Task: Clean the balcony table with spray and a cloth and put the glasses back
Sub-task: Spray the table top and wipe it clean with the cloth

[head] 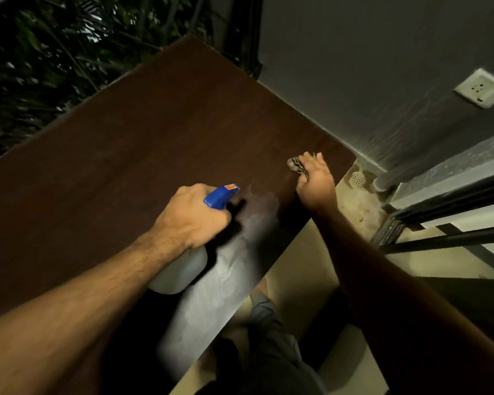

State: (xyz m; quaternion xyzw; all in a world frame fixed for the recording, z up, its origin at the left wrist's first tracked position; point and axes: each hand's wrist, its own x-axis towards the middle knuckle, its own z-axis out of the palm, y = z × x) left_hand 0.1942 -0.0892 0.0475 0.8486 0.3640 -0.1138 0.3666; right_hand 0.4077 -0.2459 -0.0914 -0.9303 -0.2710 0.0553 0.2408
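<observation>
Head view: left hand (pixel 190 215) fingers wrapped round spray bottle (pixel 183 266), blue nozzle over dark wooden worktop (pixel 126 155). Right hand (pixel 315 178) fingers pressed on striped cloth (pixel 297 165) near worktop's right corner. Wet sheen between the hands.

table (pixel 131 155): dark wood-grain, smooth, wet sheen | spray bottle (pixel 183 266): translucent plastic, blue head | cloth (pixel 295 164): patterned fabric

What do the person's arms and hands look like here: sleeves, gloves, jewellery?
Both forearms are bare up to the frame edge, no sleeves visible. Left hand and right hand wear no gloves; no watch, bracelet or ring shows. The left forearm has visible hair; the right is too shadowed to tell.
</observation>
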